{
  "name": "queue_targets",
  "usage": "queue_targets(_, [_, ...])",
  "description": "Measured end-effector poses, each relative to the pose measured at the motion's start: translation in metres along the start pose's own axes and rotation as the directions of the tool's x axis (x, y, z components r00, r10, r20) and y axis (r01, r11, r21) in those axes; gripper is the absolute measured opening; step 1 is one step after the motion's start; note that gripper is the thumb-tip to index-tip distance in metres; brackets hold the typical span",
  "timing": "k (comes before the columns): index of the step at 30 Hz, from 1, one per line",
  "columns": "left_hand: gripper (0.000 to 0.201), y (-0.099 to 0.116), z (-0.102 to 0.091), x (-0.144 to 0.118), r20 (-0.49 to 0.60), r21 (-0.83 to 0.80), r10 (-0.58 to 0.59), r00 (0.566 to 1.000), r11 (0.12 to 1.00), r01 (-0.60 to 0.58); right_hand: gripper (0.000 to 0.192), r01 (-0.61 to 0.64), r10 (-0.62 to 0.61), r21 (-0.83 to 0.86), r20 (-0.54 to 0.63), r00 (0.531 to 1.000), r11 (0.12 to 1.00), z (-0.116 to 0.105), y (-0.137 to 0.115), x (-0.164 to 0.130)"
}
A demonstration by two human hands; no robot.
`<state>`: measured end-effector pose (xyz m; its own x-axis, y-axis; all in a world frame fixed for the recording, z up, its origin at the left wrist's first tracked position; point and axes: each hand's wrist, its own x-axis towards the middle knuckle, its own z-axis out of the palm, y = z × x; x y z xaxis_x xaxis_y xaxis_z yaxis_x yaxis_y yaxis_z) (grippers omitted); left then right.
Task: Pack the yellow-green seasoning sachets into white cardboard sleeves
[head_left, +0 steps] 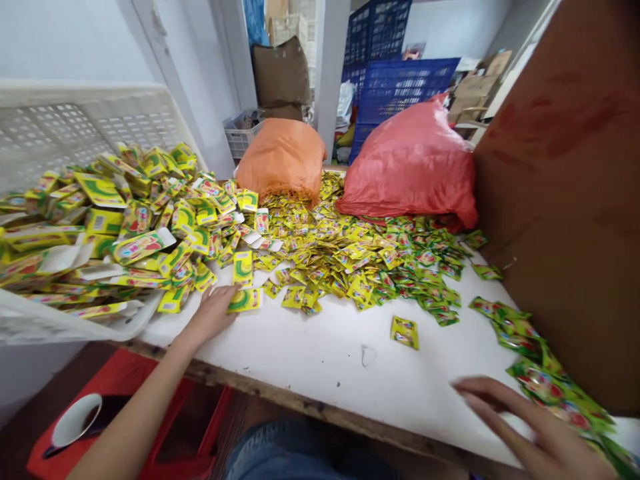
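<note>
On the left of the white tabletop, my left hand (214,315) has its fingers closed at the end of a small flat yellow carton (249,300). Another yellow carton (243,268) lies just beyond it. My right hand (523,417) is at the lower right, slightly blurred, with fingers apart and nothing seen in them. Beside it, a line of green sachets (543,380) runs along the brown board. A single yellow-green sachet (405,333) lies alone between my hands. Behind it spreads a big heap of small sachets (345,257), yellow at left and greener at right.
A white perforated crate (90,100) tipped at the left spills many cartons. An orange sack (283,157) and a red sack (413,163) stand behind the heap. A tall brown board (570,200) borders the right. Below the table's edge is a red stool (117,387) with a white cup (76,420).
</note>
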<state>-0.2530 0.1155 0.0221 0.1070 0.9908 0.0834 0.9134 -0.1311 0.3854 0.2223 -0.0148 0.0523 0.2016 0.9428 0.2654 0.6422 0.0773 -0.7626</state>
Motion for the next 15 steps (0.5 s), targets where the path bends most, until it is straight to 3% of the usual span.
queue_targets(1, [0.051,0.010,0.002,-0.004,-0.007,-0.054,0.011,1.000,0.998,-0.011,0.027,0.002,-0.003,0.007,0.166,0.986,1.000,0.021,-0.004,0.008])
queue_targets(2, [0.050,0.022,0.005,-0.010,-0.014,-0.134,0.017,1.000,0.991,-0.019,0.026,-0.013,0.006,0.025,0.254,0.967,1.000,0.043,-0.007,0.018])
queue_targets(3, [0.048,0.035,0.008,-0.017,-0.007,-0.236,0.020,1.000,0.972,-0.022,0.026,-0.021,0.015,0.022,0.271,0.963,1.000,0.063,-0.008,0.028])
queue_targets(4, [0.046,0.047,0.011,-0.026,0.007,-0.350,0.015,1.000,0.937,-0.011,0.025,-0.028,0.032,-0.016,0.255,0.966,0.999,0.080,-0.006,0.037])
queue_targets(6, [0.044,0.066,0.019,-0.046,0.072,-0.584,-0.001,0.997,0.811,0.043,0.021,-0.097,0.107,-0.116,0.083,0.991,0.988,0.098,0.003,0.053])
queue_targets(8, [0.045,0.077,0.029,-0.062,0.117,-0.777,-0.089,0.989,0.612,0.147,0.020,-0.183,0.166,-0.182,-0.103,0.981,0.966,0.100,0.019,0.064])
queue_targets(10, [0.046,0.086,0.043,-0.072,0.181,-0.905,-0.207,0.961,0.348,0.245,0.021,-0.237,0.197,-0.200,-0.201,0.960,0.951,0.094,0.035,0.067])
queue_targets(12, [0.048,0.096,0.056,-0.073,0.284,-0.941,-0.262,0.922,0.108,0.320,0.017,-0.247,0.204,-0.195,-0.218,0.954,0.949,0.091,0.045,0.065])
queue_targets(15, [0.052,0.117,0.070,-0.068,0.415,-0.910,-0.207,0.886,-0.080,0.408,0.013,-0.208,0.184,-0.141,-0.166,0.969,0.968,0.094,0.054,0.061])
